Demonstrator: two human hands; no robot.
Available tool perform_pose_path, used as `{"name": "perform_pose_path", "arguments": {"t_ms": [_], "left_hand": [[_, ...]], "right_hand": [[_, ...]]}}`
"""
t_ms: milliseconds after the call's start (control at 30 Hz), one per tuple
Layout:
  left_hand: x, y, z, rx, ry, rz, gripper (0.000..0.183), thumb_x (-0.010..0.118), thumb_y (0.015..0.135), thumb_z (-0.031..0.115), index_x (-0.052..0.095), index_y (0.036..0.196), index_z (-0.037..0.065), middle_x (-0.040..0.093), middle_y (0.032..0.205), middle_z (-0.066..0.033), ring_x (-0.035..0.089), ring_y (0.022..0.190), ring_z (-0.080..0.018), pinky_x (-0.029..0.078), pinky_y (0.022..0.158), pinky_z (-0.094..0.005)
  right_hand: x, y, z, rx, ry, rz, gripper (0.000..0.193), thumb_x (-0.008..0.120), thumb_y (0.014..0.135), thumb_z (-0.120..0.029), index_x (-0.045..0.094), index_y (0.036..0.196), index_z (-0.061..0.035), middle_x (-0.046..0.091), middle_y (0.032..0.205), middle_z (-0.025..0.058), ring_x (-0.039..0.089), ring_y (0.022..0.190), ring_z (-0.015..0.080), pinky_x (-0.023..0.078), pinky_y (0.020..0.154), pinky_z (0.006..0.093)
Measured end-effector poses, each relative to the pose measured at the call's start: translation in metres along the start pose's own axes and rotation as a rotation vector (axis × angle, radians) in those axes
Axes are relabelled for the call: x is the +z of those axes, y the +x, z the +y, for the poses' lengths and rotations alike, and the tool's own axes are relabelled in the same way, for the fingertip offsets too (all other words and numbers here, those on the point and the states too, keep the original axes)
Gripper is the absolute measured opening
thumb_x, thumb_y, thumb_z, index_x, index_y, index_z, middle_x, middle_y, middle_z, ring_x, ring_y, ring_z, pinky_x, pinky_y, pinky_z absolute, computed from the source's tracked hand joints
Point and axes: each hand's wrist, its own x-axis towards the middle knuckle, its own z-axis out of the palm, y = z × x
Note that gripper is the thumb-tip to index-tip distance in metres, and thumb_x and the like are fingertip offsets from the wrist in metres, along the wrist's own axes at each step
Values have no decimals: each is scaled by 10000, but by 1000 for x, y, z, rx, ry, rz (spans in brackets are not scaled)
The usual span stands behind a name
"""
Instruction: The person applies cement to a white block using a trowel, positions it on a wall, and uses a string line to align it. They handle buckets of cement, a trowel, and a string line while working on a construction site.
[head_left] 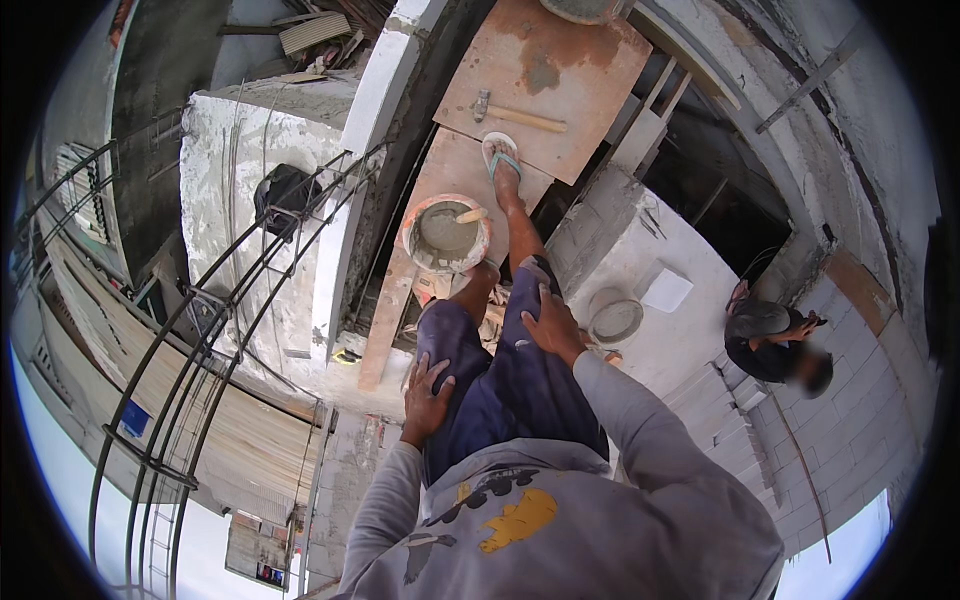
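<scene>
My left hand (427,400) rests on my left thigh with its fingers spread, holding nothing. On the other thigh lies my right hand (551,325), fingers stretched out and likewise bare of any object. Just beyond my knees a round bucket (409,232) of grey wet mortar stands on the boards, and a tool with a wooden handle (470,215) sticks out of the mortar. Farther off, a hammer (525,117) with a wooden handle lies on the plywood board (590,85). Neither hand touches the bucket or the hammer.
A cage of steel rebar (225,310) rises at the left beside a white wall edge (375,90). Dark gaps flank the plywood. At the right are another mortar container (614,318), a white square piece (667,290) and a seated person (765,340) near a block wall (850,410).
</scene>
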Motion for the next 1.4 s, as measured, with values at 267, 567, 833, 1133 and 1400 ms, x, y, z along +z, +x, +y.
{"name": "perform_pose_path", "arguments": {"t_ms": [267, 567, 833, 1133, 1400], "left_hand": [[-12, 13, 11, 53, 89, -53, 470, 636, 990, 391, 638, 1407, 174, 386, 1617, -250, 339, 1506, -432, 296, 1228, -470], [-55, 11, 22, 106, 76, -140, 478, 574, 1033, 382, 607, 1430, 118, 400, 1596, -276, 350, 1506, -415, 275, 1243, -445], [-63, -9, 11, 65, 18, -67, 472, 565, 1041, 373, 603, 1435, 117, 439, 1585, -240, 398, 1485, -393, 300, 1233, -430], [-68, -79, -25, -103, -403, 108, 502, 565, 1045, 339, 590, 1442, 33, 567, 1497, -200, 498, 1421, -307, 343, 1192, -354], [-54, -122, -68, -52, -507, 245, 476, 557, 1049, 347, 628, 1392, 25, 650, 1392, -185, 577, 1331, -282, 391, 1144, -343]], "right_hand": [[3, 0, 8, -28, -38, 110, 803, 646, 949, -436, 349, 1555, 0, 533, 1398, 319, 545, 1279, 488, 444, 1098, 510], [-20, -27, 25, 47, 326, 53, 676, 511, 1034, -471, 433, 1537, -27, 523, 1500, 266, 489, 1400, 418, 394, 1164, 433], [-11, -47, 33, 71, 369, 90, 657, 476, 1033, -490, 473, 1519, -49, 541, 1488, 259, 494, 1402, 418, 389, 1163, 441], [-14, -92, 45, 103, 524, 104, 521, 521, 1046, -432, 697, 1181, 40, 735, 1123, 237, 695, 1064, 367, 505, 950, 401], [-4, -68, 54, -211, -55, 454, 452, 531, 1030, -414, 716, 945, -10, 709, 956, 265, 666, 936, 470, 506, 843, 521]]}}
